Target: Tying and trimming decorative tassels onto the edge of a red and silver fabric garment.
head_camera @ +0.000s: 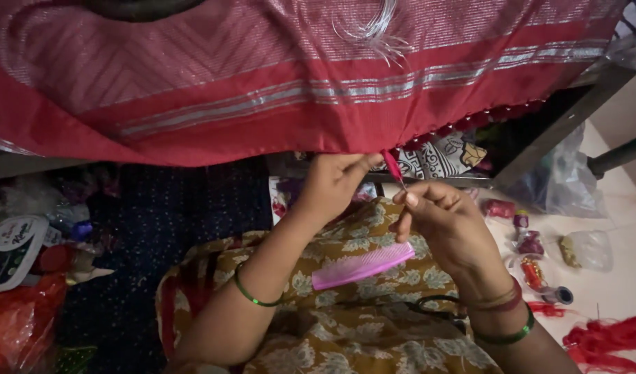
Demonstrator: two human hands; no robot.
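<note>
I saw the red tassel (pixel 392 165) hanging at the lower edge of the red cloth (pixel 276 83), just above the lap, near frame centre. The left hand (pixel 335 181) reached up to that edge, fingers closed on the hem right beside the tassel. The right hand (pixel 446 221) sat just below and to the right, fingers pinched together on a thin needle-like tool (pixel 401 183) whose tip met the tassel's lower end; I couldn't tell if it was a hook or a plain needle.

The cloth draped across the whole top of the view, with silver stripes and a row of small red tassels along its right edge. A bundle of clear thread (pixel 373 28) lay on top of it.

A pink comb (pixel 363 265) rested on the lap, between the two forearms, on a yellow floral garment (pixel 346 325). Black scissors (pixel 435 308) lay on the same garment, under the right wrist. Green bangles sat on both wrists.

On the pale floor (pixel 622 208) to the right were small thread spools (pixel 532 271) and clear plastic bags (pixel 588 248), with loose red thread (pixel 609 339) at the lower right corner. Packets and an orange-red bag (pixel 20 325) crowded the dim left side.
</note>
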